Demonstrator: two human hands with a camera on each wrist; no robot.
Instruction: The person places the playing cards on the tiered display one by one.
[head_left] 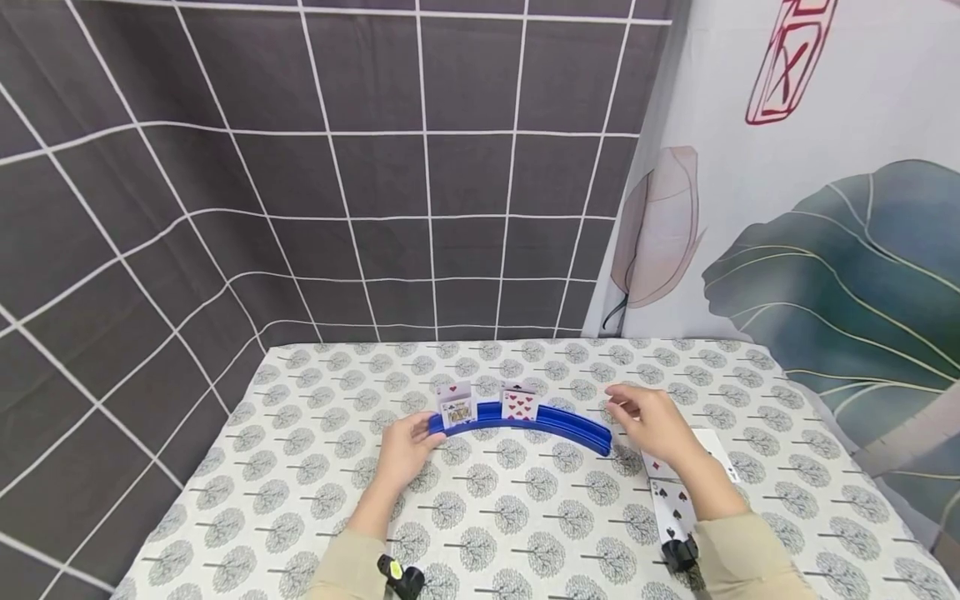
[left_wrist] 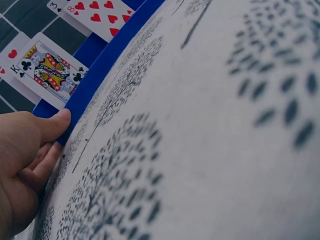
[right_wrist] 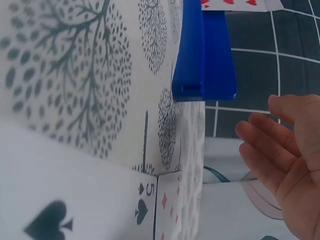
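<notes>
My left hand [head_left: 402, 450] grips the left end of a curved blue playing card holder [head_left: 573, 425], thumb on its front face. Near that end the king of clubs [left_wrist: 47, 70] stands in the holder, a heart card [head_left: 453, 389] partly hidden behind it. Around the holder's middle the eight of hearts [head_left: 520, 406] stands before a black three [left_wrist: 57, 6]. My right hand [head_left: 660, 421] hovers past the holder's right end, fingers loosely bent and holding nothing. Below the right forearm lie the five of spades [head_left: 672, 508] and a diamond card [right_wrist: 169, 202], partly covered.
Another card [head_left: 716, 450] lies right of my right wrist. A tree-patterned cloth [head_left: 540, 533] covers the table. Behind it hang a dark gridded curtain [head_left: 375, 175] and a white curtain with painted leaves [head_left: 862, 292].
</notes>
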